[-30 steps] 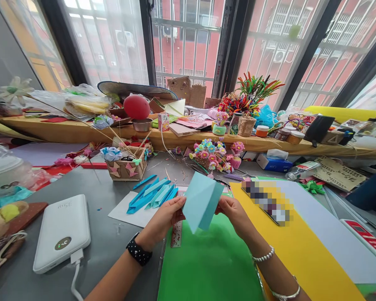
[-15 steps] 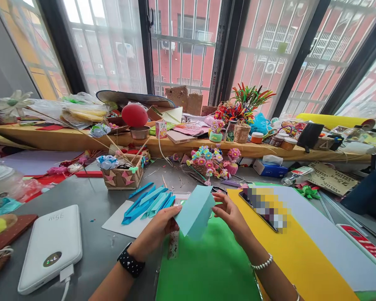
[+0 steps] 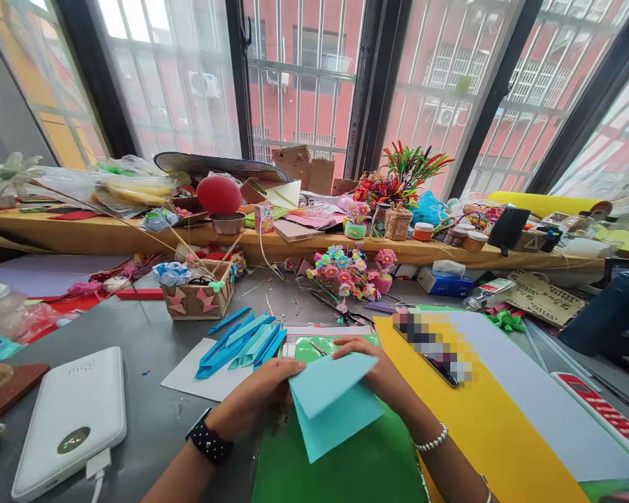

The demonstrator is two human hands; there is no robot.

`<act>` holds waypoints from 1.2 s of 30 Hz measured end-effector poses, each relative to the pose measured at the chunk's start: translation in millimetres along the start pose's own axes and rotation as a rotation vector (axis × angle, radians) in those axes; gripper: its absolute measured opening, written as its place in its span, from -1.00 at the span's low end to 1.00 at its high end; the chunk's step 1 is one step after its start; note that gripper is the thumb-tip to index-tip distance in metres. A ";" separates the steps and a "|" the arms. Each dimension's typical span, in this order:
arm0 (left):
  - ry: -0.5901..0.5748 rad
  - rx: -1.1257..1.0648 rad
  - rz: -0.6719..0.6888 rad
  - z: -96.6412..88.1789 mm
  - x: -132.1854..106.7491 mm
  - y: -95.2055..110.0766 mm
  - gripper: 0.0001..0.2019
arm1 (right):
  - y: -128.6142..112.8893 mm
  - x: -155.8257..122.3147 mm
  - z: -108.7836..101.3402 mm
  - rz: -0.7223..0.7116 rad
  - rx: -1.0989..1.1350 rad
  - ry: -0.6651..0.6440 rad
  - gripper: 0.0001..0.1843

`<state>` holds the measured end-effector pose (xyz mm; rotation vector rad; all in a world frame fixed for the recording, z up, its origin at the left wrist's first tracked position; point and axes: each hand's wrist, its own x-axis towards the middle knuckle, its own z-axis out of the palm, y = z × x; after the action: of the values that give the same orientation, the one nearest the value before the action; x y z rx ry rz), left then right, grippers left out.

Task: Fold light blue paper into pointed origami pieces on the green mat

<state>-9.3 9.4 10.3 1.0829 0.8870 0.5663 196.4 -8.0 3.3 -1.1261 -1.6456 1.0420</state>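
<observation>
A light-blue sheet of paper (image 3: 338,398), creased and partly folded over, is held above a green mat (image 3: 340,464). My left hand (image 3: 265,388) pinches its left edge, thumb on top. Around its upper right edge are the fingers of my right hand (image 3: 370,363), partly hidden behind the paper. To the left, several folded blue paper strips (image 3: 246,342) lie on a white sheet (image 3: 189,374). The tip of a small metal tool shows on the mat just behind the paper.
A white power bank (image 3: 73,419) with a cable lies at the left. Yellow paper (image 3: 487,426) and a phone (image 3: 427,353) are at the right. Behind stand a cardboard basket (image 3: 199,300), crocheted flowers (image 3: 346,269) and a cluttered ledge (image 3: 304,244).
The paper has turned and its fold has opened wider, showing two flaps. My right hand has moved in from beside the paper to take hold of its upper edge. The view has shifted slightly.
</observation>
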 end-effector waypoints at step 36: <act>-0.073 0.845 0.219 -2.4 2.7 -4.6 -0.69 | -12.4 -12.8 34.3 -0.308 -0.711 0.065 -0.88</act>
<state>-9.9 10.9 4.6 1.9698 0.9707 0.3168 163.8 -28.8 3.0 -1.2623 -2.1218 0.2069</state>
